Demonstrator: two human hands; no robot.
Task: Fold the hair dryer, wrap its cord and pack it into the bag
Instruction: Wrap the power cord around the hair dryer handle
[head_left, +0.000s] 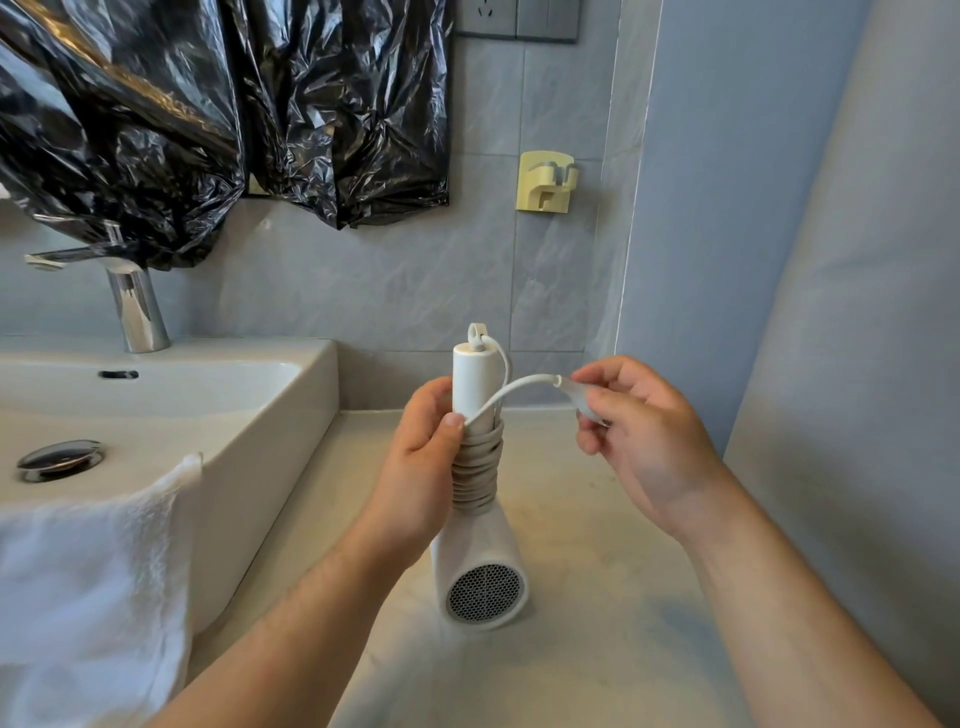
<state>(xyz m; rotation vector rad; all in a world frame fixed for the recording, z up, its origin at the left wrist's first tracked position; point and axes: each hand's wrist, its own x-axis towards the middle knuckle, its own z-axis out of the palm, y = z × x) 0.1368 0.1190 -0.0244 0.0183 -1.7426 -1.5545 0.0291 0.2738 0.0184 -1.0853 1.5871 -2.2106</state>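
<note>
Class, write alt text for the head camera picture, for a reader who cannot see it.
A left hand grips a white hair dryer handle-up over a counter, its cord coiled tightly round the handle. The right hand pinches the plug at the cord's free end. A sink with a towel over its rim is at left.

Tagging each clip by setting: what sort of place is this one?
Most likely a bathroom: a white basin with a chrome tap, a towel draped over its edge, and grey tiled walls.
</note>
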